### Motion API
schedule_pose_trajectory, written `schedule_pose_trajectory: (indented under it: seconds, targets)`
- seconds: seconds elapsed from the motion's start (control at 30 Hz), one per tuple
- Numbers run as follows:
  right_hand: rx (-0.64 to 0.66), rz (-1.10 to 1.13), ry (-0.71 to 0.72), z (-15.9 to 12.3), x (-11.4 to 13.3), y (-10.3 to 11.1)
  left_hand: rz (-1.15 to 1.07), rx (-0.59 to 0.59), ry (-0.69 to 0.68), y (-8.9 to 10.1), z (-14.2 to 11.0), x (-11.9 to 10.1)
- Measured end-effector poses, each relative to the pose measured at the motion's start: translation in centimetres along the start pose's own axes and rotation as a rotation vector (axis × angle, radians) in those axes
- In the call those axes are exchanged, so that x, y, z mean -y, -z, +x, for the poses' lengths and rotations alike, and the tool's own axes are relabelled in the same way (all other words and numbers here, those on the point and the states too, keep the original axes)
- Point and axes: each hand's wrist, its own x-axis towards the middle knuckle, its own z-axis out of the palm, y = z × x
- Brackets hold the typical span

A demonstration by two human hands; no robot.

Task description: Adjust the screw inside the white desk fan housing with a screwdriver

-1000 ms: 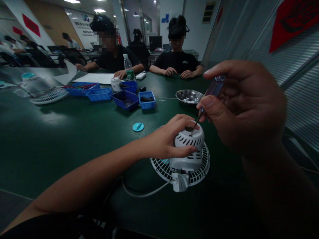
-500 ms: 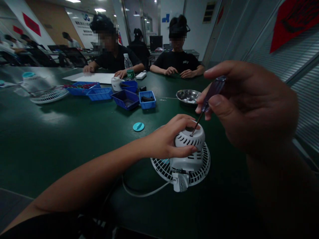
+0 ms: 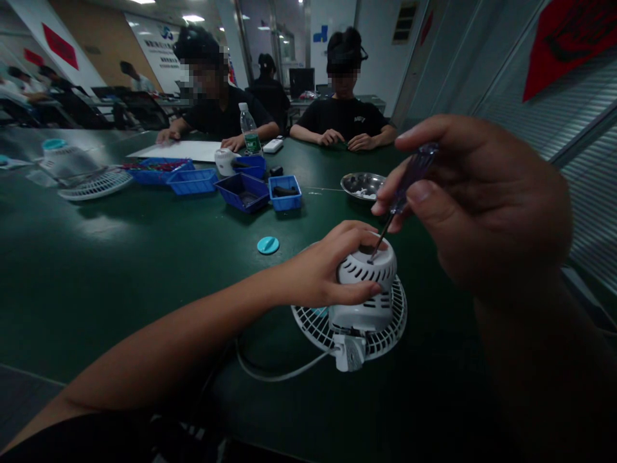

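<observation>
White vented plastic fan housing (image 3: 361,318) sits upright on its round white plastic grille (image 3: 403,321), on the dark green tabletop (image 3: 144,270). Left hand (image 3: 318,273) is spread wide over the housing's crown; right hand (image 3: 501,206) pinches the translucent purple-handled screwdriver (image 3: 413,175), tip at the crown. Housing should be stiff, rear-heavy if the motor's inside, slightly slick. Grab it round the body, not by the grille: thin ribs could flex or crack. Mind the pale cable (image 3: 274,378). Containers: shiny steel bowl (image 3: 345,188) has small white pieces; small bright-blue plastic bin (image 3: 285,203) holds a black part; long blue plastic bin (image 3: 150,177) has red and green strands, probably wires. Dark-blue plastic bin (image 3: 245,206): can't make out contents.
</observation>
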Motion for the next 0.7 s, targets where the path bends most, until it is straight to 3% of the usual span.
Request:
schedule_pose_trajectory:
  seconds: [0.27, 0.5, 0.7]
  targets:
    - [-0.062, -0.111, -0.018, 0.08, 0.02, 0.01, 0.008, -0.002, -0.002, -0.12, -0.15, 0.23]
    - [-0.056, -0.010, -0.032, 0.20, -0.45, -0.27, 0.012, 0.005, 0.023, -0.05, 0.04, -0.17]
    - [-0.086, -0.130, -0.025, 0.34, -0.03, -0.25, -0.006, 0.005, 0.011, -0.04, 0.01, -0.05]
